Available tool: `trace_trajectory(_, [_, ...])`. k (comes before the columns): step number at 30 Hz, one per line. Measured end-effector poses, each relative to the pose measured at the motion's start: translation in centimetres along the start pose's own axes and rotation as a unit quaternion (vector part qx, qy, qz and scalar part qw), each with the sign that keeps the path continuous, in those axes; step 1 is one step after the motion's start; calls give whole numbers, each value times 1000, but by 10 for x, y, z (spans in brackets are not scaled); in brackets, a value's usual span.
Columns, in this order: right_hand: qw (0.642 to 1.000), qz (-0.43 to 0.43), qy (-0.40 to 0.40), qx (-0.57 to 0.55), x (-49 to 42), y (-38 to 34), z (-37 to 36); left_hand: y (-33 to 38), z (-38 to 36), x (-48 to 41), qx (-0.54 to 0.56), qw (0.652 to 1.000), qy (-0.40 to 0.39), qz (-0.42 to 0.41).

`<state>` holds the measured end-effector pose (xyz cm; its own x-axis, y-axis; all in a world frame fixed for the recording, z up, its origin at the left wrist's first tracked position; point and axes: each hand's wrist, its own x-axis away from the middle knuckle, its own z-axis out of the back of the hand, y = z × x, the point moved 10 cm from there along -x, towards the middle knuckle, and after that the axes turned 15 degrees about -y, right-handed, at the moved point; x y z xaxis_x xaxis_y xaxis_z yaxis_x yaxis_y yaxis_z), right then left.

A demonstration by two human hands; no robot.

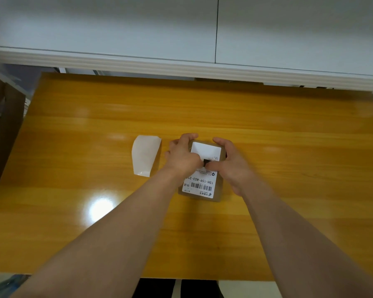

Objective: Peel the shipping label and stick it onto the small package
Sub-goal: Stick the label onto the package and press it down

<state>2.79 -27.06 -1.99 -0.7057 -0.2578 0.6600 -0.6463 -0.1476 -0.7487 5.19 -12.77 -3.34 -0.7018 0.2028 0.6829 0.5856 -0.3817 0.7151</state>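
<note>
Shipping label [200, 183] sits on the small package [218, 195], mid-table [289, 147]. Long axis runs away from you, barcode end nearest, print upside down. Your left hand [182, 155] and right hand [230, 162] grip its far half, fingers curled round the sides, thumbs on the label. Backing sheet [145, 155] lies just left.

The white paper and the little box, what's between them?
In the head view, only the left hand, gripping the package, and a strip of bare table.
</note>
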Motion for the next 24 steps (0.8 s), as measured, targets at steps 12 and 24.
trace_trajectory(12, [995,3,93,-38,-6,0,8,-6,3,-9,83,996,15,-15])
trace_trajectory(24, [986,12,144,-81,-20,6,13,2,4,-6,162,986,36,-21])
